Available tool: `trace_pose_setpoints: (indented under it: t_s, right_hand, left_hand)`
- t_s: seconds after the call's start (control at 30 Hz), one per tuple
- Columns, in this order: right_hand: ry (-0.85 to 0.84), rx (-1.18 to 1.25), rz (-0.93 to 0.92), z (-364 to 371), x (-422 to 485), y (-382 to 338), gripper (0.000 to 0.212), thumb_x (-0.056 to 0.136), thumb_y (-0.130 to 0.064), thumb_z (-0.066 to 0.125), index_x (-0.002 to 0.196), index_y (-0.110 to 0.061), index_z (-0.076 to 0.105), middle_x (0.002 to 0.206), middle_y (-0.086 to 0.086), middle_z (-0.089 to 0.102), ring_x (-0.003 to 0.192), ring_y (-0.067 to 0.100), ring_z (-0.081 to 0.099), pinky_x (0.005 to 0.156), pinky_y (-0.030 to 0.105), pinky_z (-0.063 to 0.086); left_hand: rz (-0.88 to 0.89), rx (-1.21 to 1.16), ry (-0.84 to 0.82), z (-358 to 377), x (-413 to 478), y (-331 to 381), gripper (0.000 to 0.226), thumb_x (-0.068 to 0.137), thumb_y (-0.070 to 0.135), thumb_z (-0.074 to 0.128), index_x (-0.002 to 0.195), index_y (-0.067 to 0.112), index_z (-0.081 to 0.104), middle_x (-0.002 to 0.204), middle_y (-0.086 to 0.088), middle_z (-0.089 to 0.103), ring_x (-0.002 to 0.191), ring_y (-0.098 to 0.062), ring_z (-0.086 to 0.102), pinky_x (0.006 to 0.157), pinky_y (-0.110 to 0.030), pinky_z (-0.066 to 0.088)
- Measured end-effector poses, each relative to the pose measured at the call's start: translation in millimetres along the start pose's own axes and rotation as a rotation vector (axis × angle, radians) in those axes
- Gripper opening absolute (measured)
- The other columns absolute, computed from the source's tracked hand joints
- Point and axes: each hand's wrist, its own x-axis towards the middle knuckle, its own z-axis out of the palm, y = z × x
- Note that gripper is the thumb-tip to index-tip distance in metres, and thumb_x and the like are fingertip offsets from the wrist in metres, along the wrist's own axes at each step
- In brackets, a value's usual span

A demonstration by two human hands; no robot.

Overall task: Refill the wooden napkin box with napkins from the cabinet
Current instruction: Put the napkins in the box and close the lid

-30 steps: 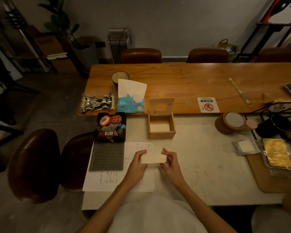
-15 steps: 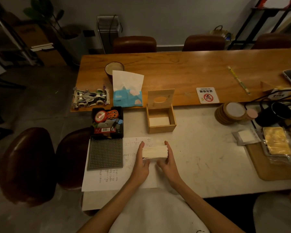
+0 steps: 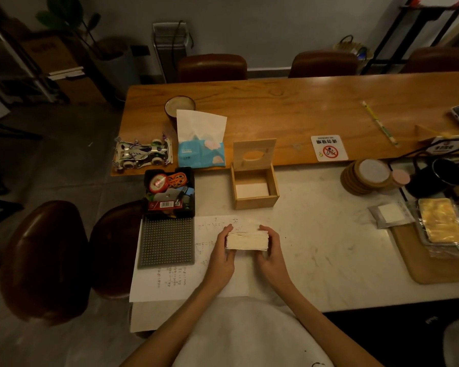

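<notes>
A thick stack of white napkins stands on its edge on the white marble table, squeezed between both hands. My left hand grips its left end and my right hand grips its right end. Straight beyond the hands stands the wooden napkin box, its lid with an oval slot tipped up at the back. A few white napkins lie flat in the bottom of the box. The cabinet is not in view.
Left of my hands lie a sheet of written paper, a grey studded mat and a black tray of small items. A blue tissue pack and toy car sit behind. Coasters, a mug and a wooden board crowd the right.
The napkin stack has been turned from lying flat to standing on its edge and now looks thicker between the hands. Both hands stayed in about the same place.
</notes>
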Motion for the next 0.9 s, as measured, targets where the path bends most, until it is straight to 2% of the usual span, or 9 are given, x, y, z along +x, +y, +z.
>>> trace_pose_setpoints:
  t_s: [0.17,0.27,0.37,0.47,0.57,0.7,0.77,0.8,0.9]
  right_hand:
    - [0.036,0.036,-0.01,-8.4,2.4,0.9,0.041,0.094,0.005,0.052,0.129,-0.017,0.049,0.128,-0.007,0.058,0.122,0.01,0.055,0.104,0.031,0.046]
    - [-0.005,-0.006,-0.008,-9.8,1.8,0.0,0.05,0.096,-0.002,0.053,0.141,-0.02,0.041,0.14,-0.014,0.048,0.131,0.003,0.046,0.108,0.022,0.04]
    - [-0.026,-0.037,0.003,-8.4,1.9,-3.0,0.051,0.098,-0.007,0.053,0.143,-0.025,0.038,0.141,-0.023,0.044,0.129,-0.009,0.042,0.108,0.016,0.038]
    - [-0.005,0.01,-0.002,-12.8,3.7,-6.7,0.045,0.097,-0.006,0.053,0.138,-0.021,0.046,0.135,-0.012,0.054,0.122,-0.001,0.053,0.103,0.026,0.047]
    - [-0.023,0.108,0.087,-24.8,9.1,-15.5,0.045,0.097,-0.015,0.057,0.139,-0.026,0.047,0.124,-0.007,0.061,0.106,0.004,0.063,0.086,0.024,0.055]
    - [-0.133,0.098,0.218,-34.5,9.8,-11.9,0.047,0.095,-0.021,0.06,0.138,-0.033,0.044,0.136,0.004,0.056,0.114,0.01,0.059,0.091,0.026,0.054]
    - [-0.25,0.012,0.209,-39.0,9.4,-12.2,0.062,0.093,-0.017,0.063,0.145,-0.034,0.034,0.139,-0.001,0.05,0.114,0.007,0.056,0.089,0.019,0.052]
    - [-0.311,-0.098,0.161,-42.7,11.4,-13.7,0.072,0.09,-0.018,0.065,0.149,-0.036,0.027,0.14,-0.006,0.044,0.117,0.006,0.052,0.094,0.02,0.048]
    - [-0.401,-0.623,-0.143,-54.2,18.4,-26.5,0.082,0.085,-0.037,0.068,0.152,-0.038,0.02,0.146,-0.016,0.035,0.131,0.007,0.033,0.109,0.027,0.028]
  left_hand:
    - [0.01,-0.033,0.037,-2.1,1.9,5.0,0.047,0.097,-0.003,0.046,0.137,0.023,0.043,0.143,0.003,0.048,0.137,-0.008,0.041,0.11,-0.013,0.033]
    - [0.002,-0.027,0.018,-1.3,2.0,2.3,0.049,0.097,0.001,0.049,0.142,0.02,0.039,0.147,0.001,0.045,0.138,-0.008,0.038,0.112,-0.016,0.033]
    - [-0.023,0.001,0.005,1.2,2.4,1.7,0.052,0.098,0.001,0.047,0.147,0.015,0.034,0.149,0.003,0.04,0.139,-0.007,0.034,0.108,-0.005,0.029]
    - [-0.031,-0.018,0.04,-0.8,3.2,5.6,0.043,0.099,0.002,0.046,0.139,0.015,0.043,0.139,0.003,0.048,0.133,-0.01,0.042,0.103,-0.003,0.033]
    - [-0.106,-0.095,0.019,-9.9,8.0,16.9,0.034,0.098,0.012,0.053,0.131,0.017,0.049,0.125,0.002,0.058,0.116,-0.009,0.055,0.093,-0.012,0.047]
    - [-0.223,-0.128,-0.082,-16.8,11.9,25.9,0.029,0.096,0.012,0.055,0.125,0.014,0.052,0.118,0.0,0.062,0.106,-0.009,0.06,0.087,-0.019,0.053]
    - [-0.179,-0.059,-0.119,-18.1,10.1,24.9,0.028,0.096,0.01,0.055,0.122,0.018,0.052,0.118,0.002,0.061,0.111,-0.015,0.059,0.092,-0.026,0.053]
    - [-0.136,-0.009,-0.148,-18.7,8.8,26.3,0.027,0.096,0.011,0.054,0.121,0.022,0.052,0.118,0.005,0.059,0.113,-0.013,0.057,0.095,-0.026,0.05]
    - [0.021,0.17,-0.219,-18.0,9.1,31.7,0.028,0.096,0.015,0.052,0.12,0.028,0.053,0.121,0.009,0.055,0.115,-0.002,0.049,0.098,-0.017,0.039]
